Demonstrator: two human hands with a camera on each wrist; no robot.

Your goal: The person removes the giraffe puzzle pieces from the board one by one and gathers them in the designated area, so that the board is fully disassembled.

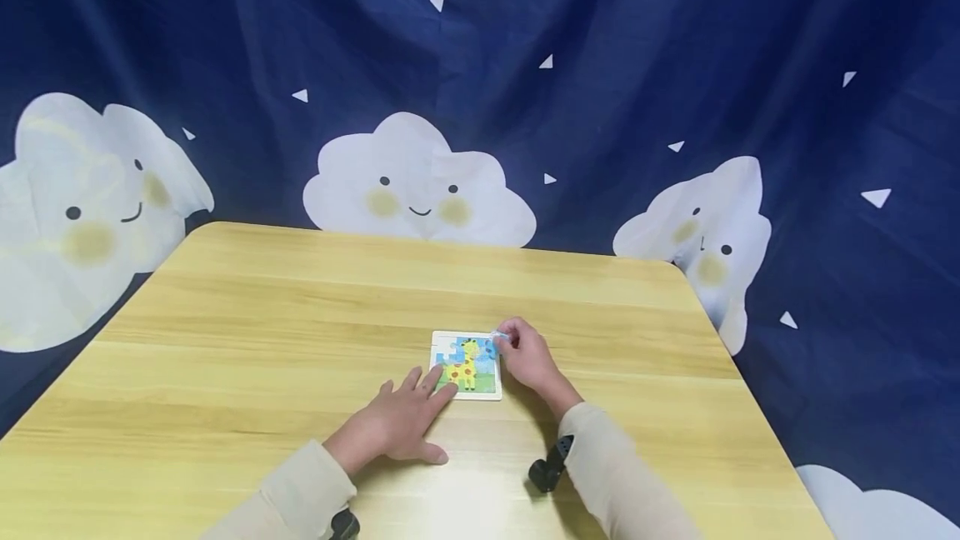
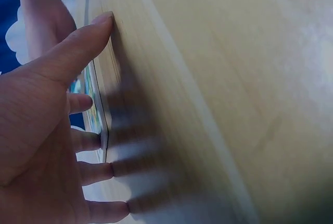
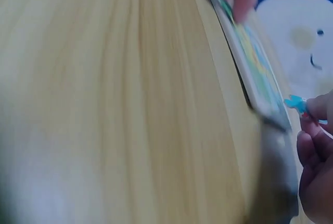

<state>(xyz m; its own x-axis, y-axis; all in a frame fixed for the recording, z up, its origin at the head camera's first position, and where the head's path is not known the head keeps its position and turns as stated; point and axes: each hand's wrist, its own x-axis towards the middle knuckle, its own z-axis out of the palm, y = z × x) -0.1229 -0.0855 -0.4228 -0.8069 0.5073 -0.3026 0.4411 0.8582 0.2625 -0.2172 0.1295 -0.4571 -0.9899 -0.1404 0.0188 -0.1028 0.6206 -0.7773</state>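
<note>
1. One small square jigsaw board with a white frame and yellow giraffe picture (image 1: 444,341) is lying on the pale wooden tabletop (image 1: 300,340), well apart from the rounded far edge.
2. Wide stretches of wood are leaving room to its left, right and far side.
3. The bare left hand (image 1: 401,421) is blocking the board's near-left corner, fingers spreading wide, some fingertips resting on the picture.
4. The bare right hand (image 1: 529,358) is pinching a small light-blue puzzle piece (image 3: 295,103) at the far-right corner; whether piece and board are touching, I cannot tell.
5. Beige sleeves (image 1: 622,473) are crossing the near side, and a dark-blue cloud-print curtain (image 1: 600,107) is hanging behind the far edge.
</note>
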